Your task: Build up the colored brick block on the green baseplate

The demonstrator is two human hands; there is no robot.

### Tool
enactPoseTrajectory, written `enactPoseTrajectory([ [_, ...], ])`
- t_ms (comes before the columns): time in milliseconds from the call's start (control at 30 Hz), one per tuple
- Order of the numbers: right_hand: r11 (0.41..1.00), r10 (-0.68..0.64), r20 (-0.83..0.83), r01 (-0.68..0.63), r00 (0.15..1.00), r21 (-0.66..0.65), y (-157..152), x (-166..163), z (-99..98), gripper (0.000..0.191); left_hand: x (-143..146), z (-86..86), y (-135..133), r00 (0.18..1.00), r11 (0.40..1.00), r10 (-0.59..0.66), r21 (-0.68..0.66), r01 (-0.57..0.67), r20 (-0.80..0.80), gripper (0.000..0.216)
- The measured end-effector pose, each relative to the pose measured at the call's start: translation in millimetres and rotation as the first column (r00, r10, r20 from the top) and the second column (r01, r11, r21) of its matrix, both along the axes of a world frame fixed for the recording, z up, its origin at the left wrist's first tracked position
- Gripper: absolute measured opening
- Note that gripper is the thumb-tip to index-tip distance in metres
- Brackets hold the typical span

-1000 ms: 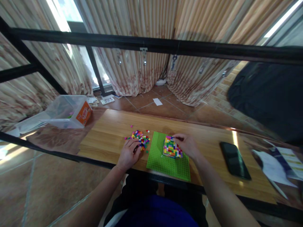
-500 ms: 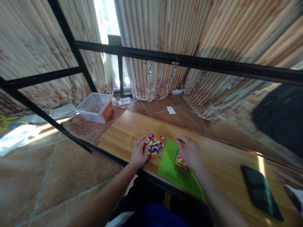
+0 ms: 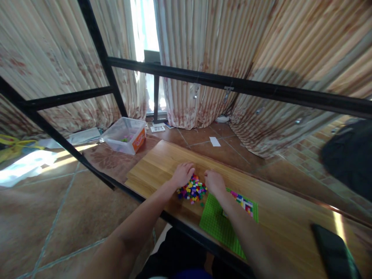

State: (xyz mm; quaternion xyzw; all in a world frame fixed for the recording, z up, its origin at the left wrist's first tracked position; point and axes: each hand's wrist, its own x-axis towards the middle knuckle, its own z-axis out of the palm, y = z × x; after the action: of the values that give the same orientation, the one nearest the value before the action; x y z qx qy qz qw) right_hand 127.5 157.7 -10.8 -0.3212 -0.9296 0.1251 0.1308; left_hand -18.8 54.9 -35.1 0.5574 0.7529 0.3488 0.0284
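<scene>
A loose pile of small colourful toy bricks [image 3: 193,191] lies on the wooden table. At the pile's far left edge is my left hand [image 3: 183,174], its fingers curled together; whatever they may pinch is too small to make out. My right hand [image 3: 214,182] is just right of the pile, fingers closed in a pinch, with their contents hidden. Under my right forearm lies a green studded baseplate [image 3: 216,223]. Rows of multicoloured bricks [image 3: 245,203] are built up on it, partly covered by the forearm.
A dark phone [image 3: 331,248] lies on the right of the wooden table [image 3: 162,162]. On the floor, back left, stands a clear plastic box [image 3: 119,143] with an orange label. A black metal frame bar [image 3: 174,71] crosses beyond the table, before curtains.
My right hand has moved left from over the built bricks to beside the pile. My left hand has shifted to the pile's far edge and curled. The whole view has shifted slightly.
</scene>
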Motion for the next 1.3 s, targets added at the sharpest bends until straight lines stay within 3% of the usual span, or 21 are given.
enactPoseTrajectory([
  [167,0.999,-0.003,-0.073,-0.001,0.997,-0.05,-8.5,19.9,6.1,0.025,13.6,4.0,-9.8,0.991,0.991,-0.129,0.028,0.129,0.03,0.034],
  [267,0.964,0.0,-0.23,-0.062,0.973,-0.26,-22.4,30.0,6.0,0.025,19.8,11.3,-22.3,0.988,0.992,-0.125,0.04,0.122,0.095,0.037],
  [367,0.795,-0.145,-0.417,-0.145,0.897,-0.589,-38.8,33.3,6.4,0.024,28.6,23.9,-34.7,0.988,0.996,-0.076,0.057,0.069,0.138,0.036],
  [467,0.607,-0.366,-0.509,-0.215,0.779,-0.765,-56.3,33.9,13.9,0.027,48.0,37.7,-47.9,0.966,0.991,-0.001,0.127,-0.033,0.259,0.032],
  [600,0.511,-0.513,-0.585,-0.324,0.628,-0.796,-81.0,41.3,30.2,0.027,84.0,49.7,-62.2,0.808,0.978,-0.062,0.197,-0.068,0.586,0.03],
  [700,0.476,-0.554,-0.602,-0.374,0.576,-0.796,-95.3,51.2,36.0,0.024,102.7,51.6,-67.0,0.673,0.975,-0.101,0.207,-0.079,0.732,0.026],
  [767,0.482,-0.562,-0.598,-0.362,0.572,-0.798,-100.6,57.9,35.7,0.023,109.1,50.7,-68.1,0.628,0.976,-0.122,0.207,-0.064,0.769,0.021],
  [867,0.536,-0.541,-0.593,-0.299,0.596,-0.789,-102.8,67.4,33.7,0.023,115.5,51.2,-69.9,0.635,0.976,-0.134,0.213,-0.05,0.761,0.016],
  [1033,0.731,-0.411,-0.619,-0.163,0.669,-0.662,-102.1,84.3,36.6,0.02,128.3,62.2,-75.5,0.792,0.984,-0.08,0.173,-0.032,0.605,0.015],
  [1133,0.816,-0.348,-0.62,-0.099,0.703,-0.57,-104.2,92.4,38.6,0.019,136.5,66.3,-75.9,0.849,0.987,-0.025,0.147,-0.063,0.528,0.014],
  [1300,0.915,-0.252,-0.679,-0.058,0.689,-0.399,-111.0,98.1,35.9,0.019,148.6,60.0,-70.3,0.78,0.986,0.018,0.119,-0.118,0.626,0.013],
])
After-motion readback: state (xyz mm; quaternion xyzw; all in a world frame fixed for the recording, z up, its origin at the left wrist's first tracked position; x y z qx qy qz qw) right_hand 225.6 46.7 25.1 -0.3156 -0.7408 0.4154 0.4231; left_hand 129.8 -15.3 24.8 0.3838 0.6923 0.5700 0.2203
